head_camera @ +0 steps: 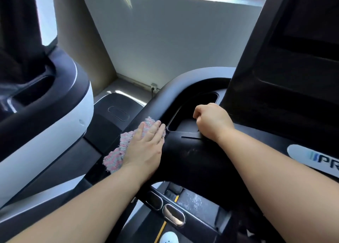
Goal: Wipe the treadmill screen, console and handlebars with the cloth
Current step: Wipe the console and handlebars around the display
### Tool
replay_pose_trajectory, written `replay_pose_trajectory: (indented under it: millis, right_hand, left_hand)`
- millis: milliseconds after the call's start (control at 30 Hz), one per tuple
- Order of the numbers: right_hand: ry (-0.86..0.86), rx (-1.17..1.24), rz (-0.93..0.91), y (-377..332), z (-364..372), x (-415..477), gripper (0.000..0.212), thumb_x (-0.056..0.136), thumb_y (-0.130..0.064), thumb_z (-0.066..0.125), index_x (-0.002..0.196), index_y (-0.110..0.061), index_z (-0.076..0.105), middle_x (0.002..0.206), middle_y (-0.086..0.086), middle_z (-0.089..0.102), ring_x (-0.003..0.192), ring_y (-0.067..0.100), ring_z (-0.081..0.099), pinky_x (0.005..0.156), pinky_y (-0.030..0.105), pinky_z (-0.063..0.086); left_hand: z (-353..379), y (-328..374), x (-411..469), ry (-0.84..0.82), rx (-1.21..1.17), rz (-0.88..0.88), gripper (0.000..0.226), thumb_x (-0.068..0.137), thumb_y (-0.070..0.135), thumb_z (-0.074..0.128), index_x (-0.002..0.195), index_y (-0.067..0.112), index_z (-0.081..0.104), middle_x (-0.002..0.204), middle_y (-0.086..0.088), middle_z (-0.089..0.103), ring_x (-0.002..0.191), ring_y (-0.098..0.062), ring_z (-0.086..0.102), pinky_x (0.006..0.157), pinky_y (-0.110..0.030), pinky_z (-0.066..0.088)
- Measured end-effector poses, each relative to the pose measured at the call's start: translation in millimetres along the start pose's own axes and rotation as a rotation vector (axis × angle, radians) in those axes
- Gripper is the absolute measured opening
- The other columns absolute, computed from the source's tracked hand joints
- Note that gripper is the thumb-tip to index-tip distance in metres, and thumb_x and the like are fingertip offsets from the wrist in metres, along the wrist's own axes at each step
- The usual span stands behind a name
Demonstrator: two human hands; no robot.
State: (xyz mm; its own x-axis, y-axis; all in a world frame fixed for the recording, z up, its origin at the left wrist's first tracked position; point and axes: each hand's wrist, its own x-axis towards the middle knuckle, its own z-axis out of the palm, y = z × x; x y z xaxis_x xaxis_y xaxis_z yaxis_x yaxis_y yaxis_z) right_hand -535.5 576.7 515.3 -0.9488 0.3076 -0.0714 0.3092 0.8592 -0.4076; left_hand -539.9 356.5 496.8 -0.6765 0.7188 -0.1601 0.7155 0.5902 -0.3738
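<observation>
Head view: console [192, 156] at centre, screen [310, 22] at right.
Left hand [145, 151]: fingers straight, flat on the cloth [116, 155].
Cloth: on left edge of handlebar [157, 106], beside recess [183, 123].
Right hand [211, 121]: fingers curled, empty, resting on console at recess's right rim.

cloth [114, 157] on handlebar [158, 103] | left hand [145, 148] on cloth | right hand [212, 122] on console [192, 156]
</observation>
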Motion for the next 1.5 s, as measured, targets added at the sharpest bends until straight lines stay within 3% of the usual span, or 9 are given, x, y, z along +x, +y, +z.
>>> replay_pose_trajectory:
  millis: [133,400,667,867,1033,1200,1300,1367,1500]
  right_hand:
    - [0.018,0.063,0.001,4,0,-2,0.030,0.081,-0.011,0.043,0.091,-0.027,0.067,0.101,0.002,0.059,0.090,0.025,0.056,0.073,0.031,0.045]
    - [0.206,0.711,0.129,12,-25,-10,0.036,0.067,0.002,0.038,0.076,-0.015,0.069,0.068,0.000,0.070,0.076,0.019,0.067,0.076,0.034,0.056]
    - [0.176,0.644,0.128,10,-23,-8,0.034,0.059,-0.010,0.037,0.072,-0.023,0.066,0.061,-0.008,0.070,0.074,0.014,0.065,0.081,0.038,0.055]
    - [0.145,0.643,0.126,11,-25,-14,0.035,0.064,-0.004,0.038,0.075,-0.022,0.066,0.063,-0.004,0.070,0.076,0.015,0.065,0.083,0.038,0.054]
    - [0.154,0.644,0.147,8,-23,-11,0.034,0.058,-0.010,0.038,0.071,-0.024,0.065,0.062,-0.007,0.070,0.078,0.015,0.064,0.082,0.038,0.054]
    - [0.146,0.755,0.245,-8,-15,-1,0.037,0.062,-0.004,0.035,0.072,-0.022,0.067,0.064,-0.006,0.071,0.086,0.018,0.065,0.088,0.041,0.053]
    - [0.232,0.655,0.187,-28,-8,2,0.045,0.071,0.004,0.034,0.093,-0.019,0.066,0.099,-0.001,0.069,0.105,0.021,0.057,0.095,0.037,0.046]
    - [0.312,0.473,0.005,-45,-2,2,0.051,0.080,0.004,0.037,0.120,-0.019,0.060,0.133,0.002,0.054,0.127,0.021,0.042,0.108,0.031,0.033]
    - [0.046,0.209,-0.245,-75,18,14,0.040,0.102,-0.023,0.034,0.140,-0.026,0.044,0.158,-0.004,0.022,0.146,0.015,0.014,0.117,0.032,0.012]
  left_hand:
    - [14,-11,-9,0.239,-0.206,0.006,0.044,0.081,0.014,0.033,0.101,0.012,0.073,0.132,-0.007,0.061,0.131,-0.027,0.049,0.109,-0.048,0.021]
    - [-24,94,27,0.460,-1.169,-0.427,0.043,0.098,0.025,0.041,0.139,0.035,0.046,0.149,-0.001,0.043,0.142,-0.019,0.029,0.115,-0.017,0.003]
    - [0,90,18,0.421,-0.901,0.059,0.053,0.098,0.038,0.029,0.150,0.038,0.019,0.157,0.014,0.018,0.147,-0.012,0.008,0.118,-0.033,-0.008]
    - [-5,74,35,0.336,-0.998,-0.438,0.046,0.101,0.040,0.029,0.147,0.042,0.031,0.157,0.012,0.027,0.147,-0.013,0.013,0.113,-0.021,-0.006]
    - [-11,97,6,0.289,-1.122,-0.060,0.069,0.079,0.028,0.033,0.147,0.038,0.026,0.154,0.022,0.012,0.147,-0.006,0.001,0.120,-0.032,-0.004]
    - [-18,37,-13,0.506,-0.888,0.109,0.061,0.072,0.001,0.032,0.122,0.010,0.067,0.135,-0.003,0.058,0.125,-0.021,0.052,0.109,-0.036,0.035]
    - [-18,-15,-34,0.585,-0.777,0.043,0.055,0.076,0.001,0.038,0.120,0.013,0.068,0.132,-0.004,0.060,0.122,-0.024,0.055,0.107,-0.038,0.039]
    - [-1,-25,-59,0.420,-0.627,0.151,0.048,0.083,0.015,0.044,0.126,0.019,0.065,0.133,0.003,0.060,0.127,-0.020,0.052,0.112,-0.036,0.031]
    - [30,-14,-75,0.145,-0.256,0.000,0.047,0.092,0.046,0.037,0.122,0.024,0.066,0.144,0.000,0.051,0.137,-0.021,0.036,0.109,-0.053,0.026]
